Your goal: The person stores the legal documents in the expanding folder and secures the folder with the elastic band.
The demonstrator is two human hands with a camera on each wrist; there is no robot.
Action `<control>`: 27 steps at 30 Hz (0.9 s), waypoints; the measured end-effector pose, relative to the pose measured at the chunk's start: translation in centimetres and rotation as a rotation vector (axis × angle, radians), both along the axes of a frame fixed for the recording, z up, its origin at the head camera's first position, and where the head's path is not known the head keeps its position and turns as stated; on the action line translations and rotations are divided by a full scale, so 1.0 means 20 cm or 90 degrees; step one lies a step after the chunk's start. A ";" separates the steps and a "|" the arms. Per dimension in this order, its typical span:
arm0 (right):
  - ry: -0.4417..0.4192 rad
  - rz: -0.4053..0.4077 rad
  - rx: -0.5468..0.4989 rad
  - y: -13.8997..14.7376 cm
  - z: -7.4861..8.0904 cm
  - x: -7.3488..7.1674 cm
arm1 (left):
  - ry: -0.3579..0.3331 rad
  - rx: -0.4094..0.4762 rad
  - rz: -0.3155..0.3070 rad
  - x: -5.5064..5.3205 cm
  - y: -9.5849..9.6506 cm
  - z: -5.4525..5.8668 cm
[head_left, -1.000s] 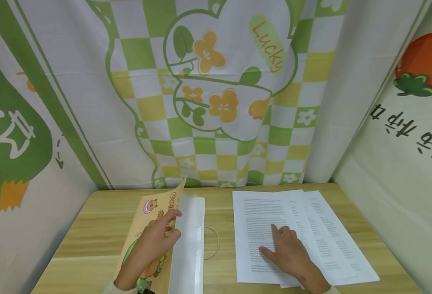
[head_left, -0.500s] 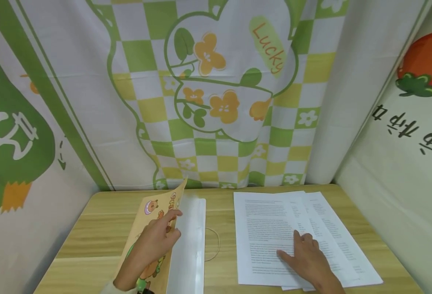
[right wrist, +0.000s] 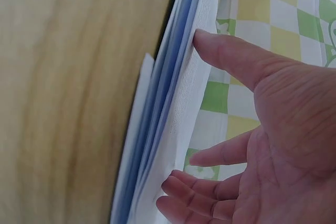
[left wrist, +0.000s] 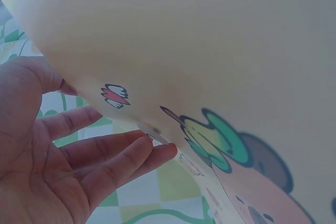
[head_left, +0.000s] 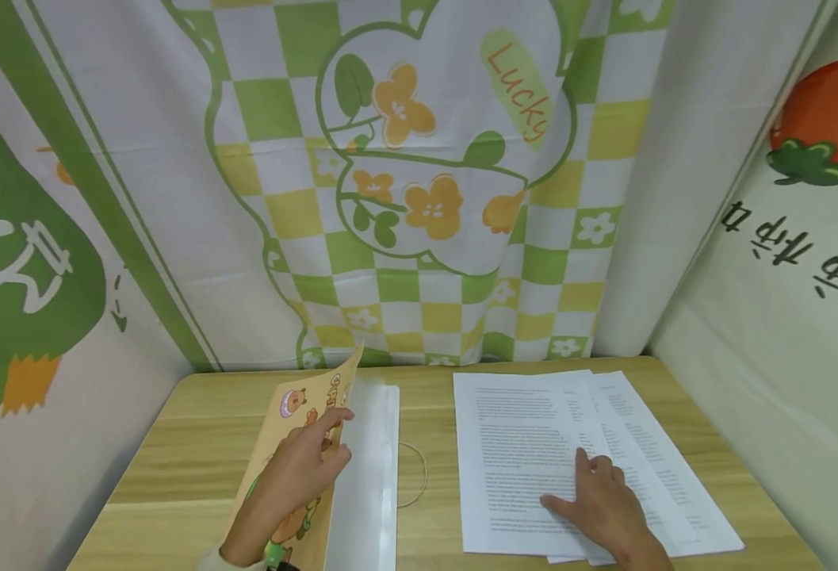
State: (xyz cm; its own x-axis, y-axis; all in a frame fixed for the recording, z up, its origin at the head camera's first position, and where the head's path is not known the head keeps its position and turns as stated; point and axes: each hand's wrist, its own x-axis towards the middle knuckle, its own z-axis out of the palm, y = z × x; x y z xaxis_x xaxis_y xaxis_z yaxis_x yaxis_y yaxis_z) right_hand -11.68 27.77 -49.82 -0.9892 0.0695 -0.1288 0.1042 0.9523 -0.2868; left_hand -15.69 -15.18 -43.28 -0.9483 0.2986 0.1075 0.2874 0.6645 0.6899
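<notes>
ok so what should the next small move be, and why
Probably the right hand should nudge the fanned sheets into closer alignment: their edges don't line up, that hand lies over them, and the left hand is busy holding the folder cover raised.

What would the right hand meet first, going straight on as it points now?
The printed sheets: the right hand's fingertips are at or just above them, so it may press or skim; depth is unclear. Past their far edge, a tabletop strip, then the patterned curtain.
</notes>
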 end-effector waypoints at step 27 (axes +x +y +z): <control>-0.050 -0.047 -0.130 0.11 0.02 -0.09 | 0.026 -0.009 -0.001 0.00 -0.01 0.00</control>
